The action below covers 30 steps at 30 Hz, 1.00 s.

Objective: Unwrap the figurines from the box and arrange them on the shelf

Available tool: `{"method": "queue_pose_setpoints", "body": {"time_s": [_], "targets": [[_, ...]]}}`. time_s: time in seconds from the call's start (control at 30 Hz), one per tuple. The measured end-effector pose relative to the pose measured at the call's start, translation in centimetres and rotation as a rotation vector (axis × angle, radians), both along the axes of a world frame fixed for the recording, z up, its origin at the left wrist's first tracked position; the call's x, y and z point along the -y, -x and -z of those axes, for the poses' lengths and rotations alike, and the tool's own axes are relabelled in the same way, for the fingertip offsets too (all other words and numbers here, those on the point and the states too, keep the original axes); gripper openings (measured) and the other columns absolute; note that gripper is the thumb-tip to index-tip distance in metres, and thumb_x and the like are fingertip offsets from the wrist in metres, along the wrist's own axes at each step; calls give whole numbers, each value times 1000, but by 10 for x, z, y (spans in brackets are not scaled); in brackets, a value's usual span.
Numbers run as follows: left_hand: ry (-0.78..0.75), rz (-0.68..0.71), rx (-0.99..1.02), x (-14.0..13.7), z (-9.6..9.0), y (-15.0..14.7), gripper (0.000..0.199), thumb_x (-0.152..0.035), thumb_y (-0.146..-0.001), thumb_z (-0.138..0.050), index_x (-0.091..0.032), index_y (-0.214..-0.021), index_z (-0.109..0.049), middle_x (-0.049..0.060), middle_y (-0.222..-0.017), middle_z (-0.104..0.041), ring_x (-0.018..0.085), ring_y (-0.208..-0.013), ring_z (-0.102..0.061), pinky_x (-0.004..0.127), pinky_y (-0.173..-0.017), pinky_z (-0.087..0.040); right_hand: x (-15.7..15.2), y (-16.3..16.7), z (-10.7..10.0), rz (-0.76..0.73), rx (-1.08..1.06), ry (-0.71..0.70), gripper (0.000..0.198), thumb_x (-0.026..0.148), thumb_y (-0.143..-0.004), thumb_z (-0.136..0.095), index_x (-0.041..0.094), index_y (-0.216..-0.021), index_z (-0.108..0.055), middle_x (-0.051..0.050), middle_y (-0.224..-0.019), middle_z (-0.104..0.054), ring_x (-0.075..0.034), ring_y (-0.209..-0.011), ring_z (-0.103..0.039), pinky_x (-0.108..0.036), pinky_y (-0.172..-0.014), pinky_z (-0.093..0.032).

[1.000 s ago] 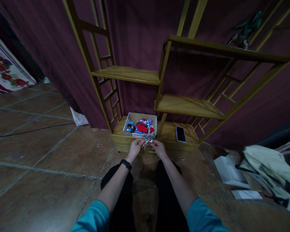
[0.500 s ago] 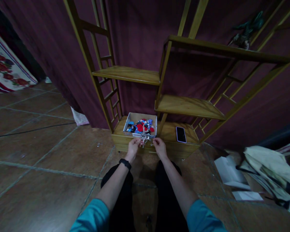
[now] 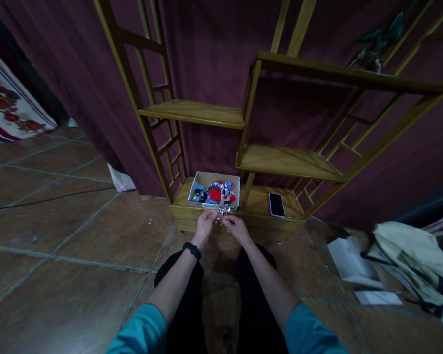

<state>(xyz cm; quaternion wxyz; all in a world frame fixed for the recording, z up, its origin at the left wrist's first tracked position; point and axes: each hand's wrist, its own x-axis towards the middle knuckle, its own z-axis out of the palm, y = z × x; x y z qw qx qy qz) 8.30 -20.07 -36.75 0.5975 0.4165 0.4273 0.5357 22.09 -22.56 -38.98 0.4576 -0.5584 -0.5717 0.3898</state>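
Note:
A small shiny, clear-silvery crinkled piece (image 3: 223,208), perhaps plastic wrap, is between my hands just in front of the box. My left hand (image 3: 205,222), with a black band on its wrist, pinches its left side. On the right side, my right hand (image 3: 236,228) has its thumb and fingers pressed together at the piece's lower edge. Right behind them stands an open cardboard box (image 3: 237,184) on the low wooden cabinet top. Small red, blue, black and white items (image 3: 214,193) fill the box; their kind is too small to tell.
A phone (image 3: 276,204) lies on the cabinet top to the right. Wooden shelves (image 3: 195,113) rise above the box. On the floor at right are a white box (image 3: 354,260) and a cream bag (image 3: 409,250). A dark cable (image 3: 51,198) crosses the floor at left.
My right hand has moved left, closer to my left hand and the shiny piece. My left hand stays nearly in place.

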Motion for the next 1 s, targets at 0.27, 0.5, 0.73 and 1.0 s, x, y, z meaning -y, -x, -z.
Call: {"method": "queue_pose_setpoints", "body": {"time_s": [0.27, 0.5, 0.73, 1.0], "targets": [[-28, 20, -23, 1, -3, -3, 31, -41, -63, -69, -13, -75, -64, 3, -64, -63, 11, -56, -52, 23, -54, -39, 1, 0, -3, 21, 11, 2, 23, 36, -72, -57, 23, -87, -69, 0, -77, -69, -17, -71, -63, -30, -65, -52], [-63, 57, -27, 1, -2, -2, 29, -39, -63, -69, -13, -75, -65, 2, -66, -63, 10, -56, -51, 22, -54, -39, 4, 1, -8, 8, -29, 2, 20, 35, -73, -56, 23, -83, -68, 1, -79, -69, -17, -72, -63, -28, -65, -51], [-36, 88, -18, 2, -2, -3, 32, -41, -62, -70, -13, -78, -66, 5, -73, -66, 12, -61, -55, 23, -57, -42, 6, 2, -12, 31, 5, -2, 19, 37, -73, -55, 22, -78, -67, 1, -74, -68, -15, -67, -61, -25, -63, -48], [-24, 117, -19, 4, -6, -5, 36, -41, -59, -72, -13, -81, -66, 5, -74, -66, 13, -65, -57, 23, -58, -43, 9, -2, -18, 67, 135, -89, 19, 36, -76, -52, 24, -78, -66, 3, -73, -67, -15, -66, -59, -24, -64, -44]]}}
